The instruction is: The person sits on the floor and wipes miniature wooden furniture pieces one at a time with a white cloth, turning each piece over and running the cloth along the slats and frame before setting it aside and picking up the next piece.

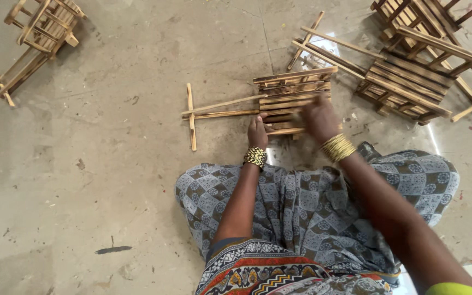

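Note:
A small slatted wooden panel [293, 90] with scorched brown strips lies on the stone floor in front of my knees. Two long thin sticks [222, 109] run out from its left side to a short cross stick [191, 117]. My left hand [257, 132], with a gold bangle at the wrist, presses on the panel's near left corner. My right hand [319, 117], also with gold bangles, rests on top of the panel's right part and covers some slats. Whether the fingers grip a slat is hidden.
Finished slatted wooden pieces are stacked at the upper right [411, 82], with loose sticks [307, 41] beside them. Another wooden frame [39, 38] lies at the upper left. My patterned cloth [312, 213] covers my lap at the bottom.

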`<control>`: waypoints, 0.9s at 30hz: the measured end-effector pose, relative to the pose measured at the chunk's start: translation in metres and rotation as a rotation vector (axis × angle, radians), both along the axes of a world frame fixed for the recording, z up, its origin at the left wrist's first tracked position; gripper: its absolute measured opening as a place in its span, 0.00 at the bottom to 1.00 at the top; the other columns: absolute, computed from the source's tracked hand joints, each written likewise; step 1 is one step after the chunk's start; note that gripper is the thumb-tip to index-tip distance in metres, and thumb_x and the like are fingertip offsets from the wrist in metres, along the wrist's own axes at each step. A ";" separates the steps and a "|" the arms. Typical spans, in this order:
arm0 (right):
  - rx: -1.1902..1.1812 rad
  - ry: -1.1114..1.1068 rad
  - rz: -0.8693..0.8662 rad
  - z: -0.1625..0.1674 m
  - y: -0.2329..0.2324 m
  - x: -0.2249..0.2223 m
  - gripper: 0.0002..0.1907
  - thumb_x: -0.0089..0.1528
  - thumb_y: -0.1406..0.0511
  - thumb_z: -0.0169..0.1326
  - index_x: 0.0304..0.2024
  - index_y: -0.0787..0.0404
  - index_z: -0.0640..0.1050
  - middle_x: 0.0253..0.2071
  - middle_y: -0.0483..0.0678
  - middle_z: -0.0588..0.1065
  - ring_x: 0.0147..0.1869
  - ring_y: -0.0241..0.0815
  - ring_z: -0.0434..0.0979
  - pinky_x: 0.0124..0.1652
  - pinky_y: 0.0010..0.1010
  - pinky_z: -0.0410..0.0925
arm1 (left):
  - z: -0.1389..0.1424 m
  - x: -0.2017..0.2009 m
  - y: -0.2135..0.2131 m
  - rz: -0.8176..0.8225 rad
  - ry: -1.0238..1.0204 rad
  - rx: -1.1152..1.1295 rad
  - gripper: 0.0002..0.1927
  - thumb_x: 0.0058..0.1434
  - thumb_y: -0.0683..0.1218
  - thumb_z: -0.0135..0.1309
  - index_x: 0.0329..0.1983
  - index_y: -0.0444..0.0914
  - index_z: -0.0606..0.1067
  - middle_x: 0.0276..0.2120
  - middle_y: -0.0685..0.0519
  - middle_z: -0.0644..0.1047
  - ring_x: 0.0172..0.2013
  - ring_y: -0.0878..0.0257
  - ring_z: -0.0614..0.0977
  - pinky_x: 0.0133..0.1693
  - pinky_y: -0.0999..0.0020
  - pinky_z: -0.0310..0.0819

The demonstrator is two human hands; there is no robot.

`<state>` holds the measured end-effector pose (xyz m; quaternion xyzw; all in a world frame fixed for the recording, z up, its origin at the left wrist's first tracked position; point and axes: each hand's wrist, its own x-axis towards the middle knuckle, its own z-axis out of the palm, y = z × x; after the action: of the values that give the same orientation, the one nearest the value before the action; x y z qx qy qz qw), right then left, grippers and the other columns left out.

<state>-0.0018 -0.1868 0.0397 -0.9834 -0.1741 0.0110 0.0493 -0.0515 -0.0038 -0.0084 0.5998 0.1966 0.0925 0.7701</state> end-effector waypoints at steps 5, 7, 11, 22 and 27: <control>0.214 -0.047 -0.109 0.013 -0.047 0.052 0.12 0.64 0.63 0.57 0.46 0.65 0.73 0.38 0.58 0.75 0.39 0.52 0.76 0.38 0.42 0.73 | 0.002 -0.001 -0.004 0.057 0.099 0.222 0.17 0.75 0.48 0.37 0.58 0.37 0.71 0.34 0.45 0.81 0.31 0.59 0.83 0.40 0.62 0.78; 0.467 -0.077 -0.039 0.007 -0.027 0.060 0.14 0.63 0.64 0.56 0.47 0.66 0.72 0.35 0.60 0.76 0.35 0.55 0.77 0.34 0.45 0.73 | 0.003 0.000 -0.003 0.083 0.101 0.404 0.18 0.73 0.47 0.38 0.62 0.38 0.68 0.42 0.41 0.81 0.39 0.54 0.83 0.46 0.59 0.76; 0.300 0.073 0.010 -0.003 0.057 0.046 0.07 0.65 0.65 0.53 0.39 0.64 0.75 0.30 0.60 0.76 0.30 0.56 0.77 0.29 0.49 0.74 | 0.000 0.001 0.001 0.074 -0.023 0.625 0.19 0.72 0.44 0.41 0.66 0.38 0.67 0.58 0.39 0.75 0.56 0.47 0.78 0.55 0.57 0.72; 0.047 0.350 -0.020 0.011 0.074 0.042 0.15 0.69 0.55 0.52 0.49 0.55 0.81 0.44 0.53 0.81 0.43 0.49 0.83 0.42 0.43 0.76 | -0.017 -0.004 0.008 -0.001 -0.032 0.455 0.24 0.66 0.37 0.36 0.66 0.37 0.65 0.60 0.41 0.74 0.60 0.49 0.77 0.60 0.58 0.70; 0.242 0.172 -0.100 0.006 -0.018 0.067 0.11 0.64 0.66 0.55 0.47 0.56 0.83 0.49 0.52 0.82 0.44 0.46 0.83 0.40 0.41 0.77 | -0.019 -0.001 0.004 0.007 0.000 0.506 0.21 0.68 0.38 0.37 0.63 0.37 0.68 0.59 0.41 0.74 0.59 0.49 0.77 0.60 0.57 0.70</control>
<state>0.0649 -0.2048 0.0456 -0.9731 -0.1203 0.0717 0.1829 -0.0526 0.0005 -0.0276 0.7727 0.1692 0.1417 0.5952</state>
